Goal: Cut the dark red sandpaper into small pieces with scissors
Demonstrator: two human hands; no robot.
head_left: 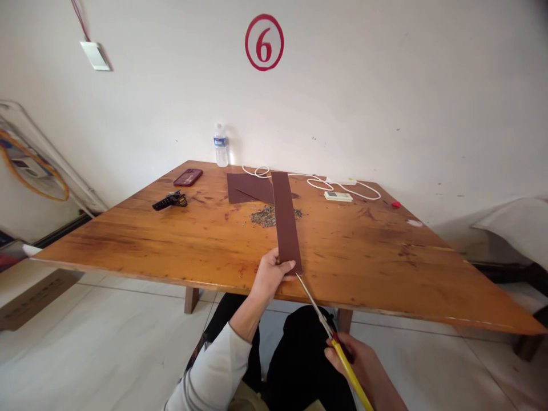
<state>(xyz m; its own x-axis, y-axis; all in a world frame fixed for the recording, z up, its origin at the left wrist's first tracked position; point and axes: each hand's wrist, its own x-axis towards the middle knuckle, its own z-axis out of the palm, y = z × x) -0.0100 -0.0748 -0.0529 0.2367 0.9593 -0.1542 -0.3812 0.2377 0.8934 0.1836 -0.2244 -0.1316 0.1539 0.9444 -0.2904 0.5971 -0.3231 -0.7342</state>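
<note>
My left hand (270, 275) grips the near end of a long dark maroon strip (286, 220), thumb on top and fingers underneath. The strip looks stiff and flat, reaching away over the table. Low at the right, my right hand (357, 357) is closed around the yellow handle of long metal shears (319, 313). Their narrow tips reach the strip's near right corner; whether they touch it I cannot tell. Behind the strip lies a maroon sheet (244, 185) with a thin pointed piece on it. A pile of small greyish bits (263, 216) is partly covered by the strip.
On the wooden table (171, 240) are a phone (188, 177), a black item like a coiled strap (170, 200), a water bottle (220, 147), a white cable (314, 182), a small white device (338, 196) and a red bit (396, 204). A cardboard box (36, 294) lies on the floor.
</note>
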